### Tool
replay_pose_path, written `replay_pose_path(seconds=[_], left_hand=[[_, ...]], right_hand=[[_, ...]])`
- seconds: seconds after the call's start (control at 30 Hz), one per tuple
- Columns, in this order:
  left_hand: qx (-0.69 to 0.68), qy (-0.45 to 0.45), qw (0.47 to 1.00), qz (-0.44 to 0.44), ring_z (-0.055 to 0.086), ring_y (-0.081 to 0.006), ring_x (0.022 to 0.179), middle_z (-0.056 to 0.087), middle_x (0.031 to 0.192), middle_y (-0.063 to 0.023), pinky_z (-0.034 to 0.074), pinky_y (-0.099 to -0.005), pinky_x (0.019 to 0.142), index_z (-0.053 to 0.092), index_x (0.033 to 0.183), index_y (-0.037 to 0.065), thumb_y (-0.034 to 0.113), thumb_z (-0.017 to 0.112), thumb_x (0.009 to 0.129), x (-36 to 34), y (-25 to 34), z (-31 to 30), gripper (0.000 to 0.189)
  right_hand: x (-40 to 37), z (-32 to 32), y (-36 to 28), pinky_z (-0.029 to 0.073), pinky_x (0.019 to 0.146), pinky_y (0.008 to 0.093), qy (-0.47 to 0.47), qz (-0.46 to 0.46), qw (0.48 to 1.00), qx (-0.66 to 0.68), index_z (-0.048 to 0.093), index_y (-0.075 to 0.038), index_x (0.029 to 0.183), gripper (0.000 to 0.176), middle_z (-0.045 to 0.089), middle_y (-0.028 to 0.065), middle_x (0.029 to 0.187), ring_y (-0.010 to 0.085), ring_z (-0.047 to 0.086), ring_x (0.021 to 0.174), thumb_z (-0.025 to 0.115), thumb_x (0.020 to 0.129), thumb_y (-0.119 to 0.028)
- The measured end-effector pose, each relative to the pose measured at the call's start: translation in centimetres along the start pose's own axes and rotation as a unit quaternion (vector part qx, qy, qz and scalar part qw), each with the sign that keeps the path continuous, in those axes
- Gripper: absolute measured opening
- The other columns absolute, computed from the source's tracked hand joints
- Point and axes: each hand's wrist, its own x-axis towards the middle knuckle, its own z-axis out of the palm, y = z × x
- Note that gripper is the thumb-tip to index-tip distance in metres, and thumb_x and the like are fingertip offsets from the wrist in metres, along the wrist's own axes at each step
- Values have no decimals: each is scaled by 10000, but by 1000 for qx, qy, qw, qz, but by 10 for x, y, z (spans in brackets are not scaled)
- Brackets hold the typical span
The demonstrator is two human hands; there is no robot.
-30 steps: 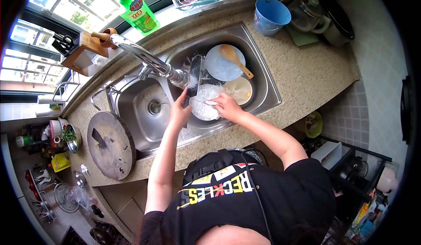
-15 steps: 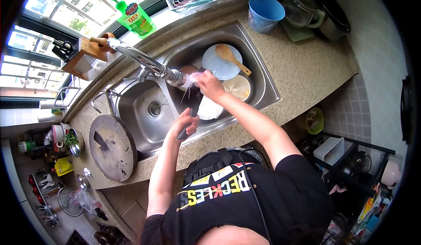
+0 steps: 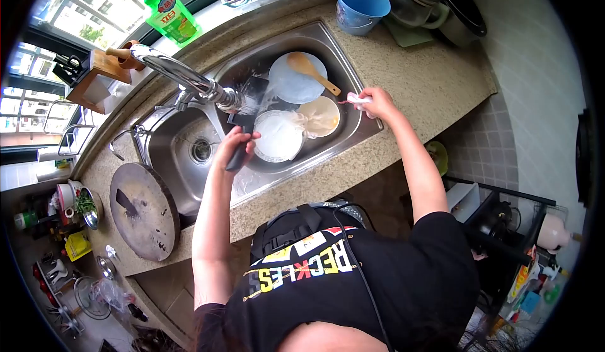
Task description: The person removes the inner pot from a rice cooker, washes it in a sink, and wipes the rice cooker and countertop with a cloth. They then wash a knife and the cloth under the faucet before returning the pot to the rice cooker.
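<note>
My left hand (image 3: 232, 147) is closed round the dark handle of a cleaver (image 3: 253, 94), whose broad, dark blade lies in water spraying from the tap (image 3: 230, 99). Over the right rim of the sink (image 3: 372, 120), my right hand (image 3: 378, 104) grips a crumpled white and pink cloth (image 3: 359, 99). Between the hands, the right basin holds a white plate (image 3: 279, 139), a cream bowl (image 3: 322, 114) with something filmy at its edge, and a pale plate (image 3: 287, 82) with a wooden spatula (image 3: 305, 67) lying across it.
A round chopping board (image 3: 145, 216) leans at the sink's left end. Behind the tap stand a knife block (image 3: 97, 81) and a green soap bottle (image 3: 170, 18). A blue bucket (image 3: 360, 12) and a glass jug (image 3: 416, 2) stand on the back right counter.
My right hand has moved right with the cloth, from beside the tap to the sink's right rim. The cleaver blade is now spread under the spray, still in my left hand.
</note>
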Motion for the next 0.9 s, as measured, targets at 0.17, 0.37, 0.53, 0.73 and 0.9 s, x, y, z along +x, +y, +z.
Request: replay_pose_path(seconds=[0.17, 0.37, 0.53, 0.73, 0.9], left_hand=[[-26, -3, 999, -23, 597, -202, 782, 555, 1032, -214, 558, -261, 695, 424, 1117, -122, -67, 481, 818, 44, 21, 2, 309], [-154, -14, 986, -65, 590, -208, 794, 543, 1029, -223, 555, -270, 734, 380, 1153, -146, -35, 490, 845, 78, 27, -24, 346], [-144, 57, 988, 21, 592, -224, 667, 547, 937, -237, 570, -277, 575, 442, 1005, -103, 82, 571, 865, 79, 31, -14, 265], [-220, 47, 974, -10, 586, -226, 671, 537, 856, -205, 564, -267, 552, 448, 936, -99, 32, 524, 865, 77, 40, 15, 167], [-259, 53, 964, -36, 573, -236, 673, 519, 844, -194, 555, -276, 516, 480, 937, -20, 161, 503, 882, 111, 39, -18, 190]], right_hand=[[-40, 62, 40, 494, 750, 385, 152, -107, 980, -72, 661, -79, 824, 186, 632, 143, 916, 335, 612, 854, 665, 650, -14], [-81, 122, -44, 484, 751, 395, -25, -106, 994, 31, 666, -55, 846, 110, 642, 163, 878, 319, 625, 827, 626, 757, -107], [-93, 109, -81, 487, 719, 379, -70, -84, 974, 200, 648, -5, 833, 141, 632, 173, 876, 316, 622, 797, 625, 695, 1], [-86, 44, -16, 471, 751, 393, 158, -109, 981, -26, 659, -92, 941, 286, 582, 126, 868, 307, 574, 855, 559, 711, 43], [-89, 34, 4, 433, 868, 390, 211, -132, 953, -170, 641, -75, 1000, 269, 562, 146, 947, 315, 539, 951, 650, 731, -69]])
